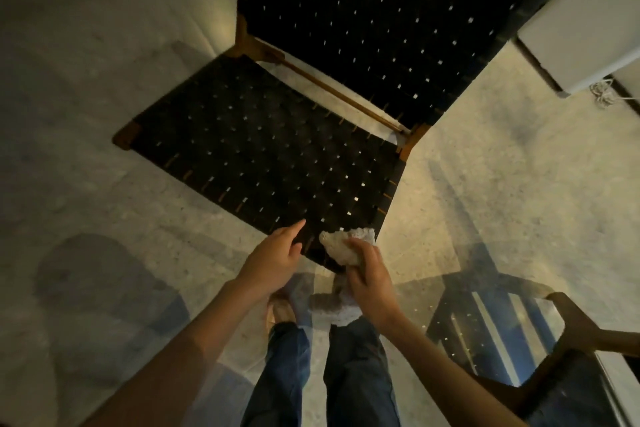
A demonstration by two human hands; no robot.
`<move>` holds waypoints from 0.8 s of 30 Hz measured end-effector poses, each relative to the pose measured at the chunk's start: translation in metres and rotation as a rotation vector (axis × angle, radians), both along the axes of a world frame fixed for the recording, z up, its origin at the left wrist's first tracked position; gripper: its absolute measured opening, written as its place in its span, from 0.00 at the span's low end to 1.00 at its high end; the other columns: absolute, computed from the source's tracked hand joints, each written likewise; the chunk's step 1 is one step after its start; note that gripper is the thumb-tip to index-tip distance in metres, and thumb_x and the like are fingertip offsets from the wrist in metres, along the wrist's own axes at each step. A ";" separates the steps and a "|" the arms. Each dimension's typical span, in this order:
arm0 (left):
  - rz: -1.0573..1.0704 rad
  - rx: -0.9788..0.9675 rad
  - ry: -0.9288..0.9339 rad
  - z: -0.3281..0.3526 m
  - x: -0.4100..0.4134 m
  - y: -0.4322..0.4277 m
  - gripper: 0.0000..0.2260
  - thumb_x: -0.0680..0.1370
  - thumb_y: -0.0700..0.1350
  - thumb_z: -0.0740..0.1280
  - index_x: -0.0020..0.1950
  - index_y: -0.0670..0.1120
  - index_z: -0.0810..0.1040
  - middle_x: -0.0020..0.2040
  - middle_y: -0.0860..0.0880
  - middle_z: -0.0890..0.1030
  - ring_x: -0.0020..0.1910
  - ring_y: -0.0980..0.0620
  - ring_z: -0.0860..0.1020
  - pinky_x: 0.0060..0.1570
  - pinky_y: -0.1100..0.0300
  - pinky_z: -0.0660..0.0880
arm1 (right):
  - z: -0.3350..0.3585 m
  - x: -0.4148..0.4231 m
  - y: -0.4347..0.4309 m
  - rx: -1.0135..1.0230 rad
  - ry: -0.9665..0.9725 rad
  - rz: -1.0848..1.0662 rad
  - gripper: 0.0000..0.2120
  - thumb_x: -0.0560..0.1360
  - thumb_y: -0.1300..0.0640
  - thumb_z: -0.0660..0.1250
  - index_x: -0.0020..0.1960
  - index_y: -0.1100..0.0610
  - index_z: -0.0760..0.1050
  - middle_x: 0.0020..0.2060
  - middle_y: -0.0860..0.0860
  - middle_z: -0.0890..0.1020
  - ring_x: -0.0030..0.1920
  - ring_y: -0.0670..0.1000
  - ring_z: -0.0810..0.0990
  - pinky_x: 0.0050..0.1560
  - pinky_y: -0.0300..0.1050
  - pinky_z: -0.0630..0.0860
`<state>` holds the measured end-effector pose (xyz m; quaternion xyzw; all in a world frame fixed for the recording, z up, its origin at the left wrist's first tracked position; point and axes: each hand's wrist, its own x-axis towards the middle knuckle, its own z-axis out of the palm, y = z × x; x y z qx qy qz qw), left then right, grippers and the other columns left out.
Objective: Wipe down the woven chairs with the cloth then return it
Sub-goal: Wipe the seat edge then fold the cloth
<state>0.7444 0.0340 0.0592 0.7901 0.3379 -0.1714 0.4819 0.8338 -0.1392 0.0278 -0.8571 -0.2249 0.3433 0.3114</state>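
Note:
A black woven chair [277,156] with a wooden frame stands in front of me, its seat in the middle of the view and its backrest rising toward the top. My right hand [369,274] is shut on a crumpled white cloth [341,243], pressed against the seat's near front corner. My left hand [277,256] rests just to the left of the cloth on the seat's front edge, fingers apart and holding nothing.
A second woven chair [491,333] with a wooden arm stands at the lower right. A white cabinet [588,21] with a cord at its foot stands at the upper right. Pale speckled floor [86,80] surrounds the chairs. My legs and feet are below my hands.

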 end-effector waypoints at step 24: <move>0.106 0.119 -0.740 0.302 0.056 0.163 0.12 0.76 0.35 0.65 0.56 0.48 0.74 0.51 0.56 0.77 0.52 0.65 0.75 0.49 0.75 0.72 | 0.340 0.074 0.182 0.585 -0.142 0.186 0.25 0.75 0.63 0.64 0.63 0.44 0.57 0.57 0.38 0.70 0.58 0.36 0.73 0.52 0.34 0.76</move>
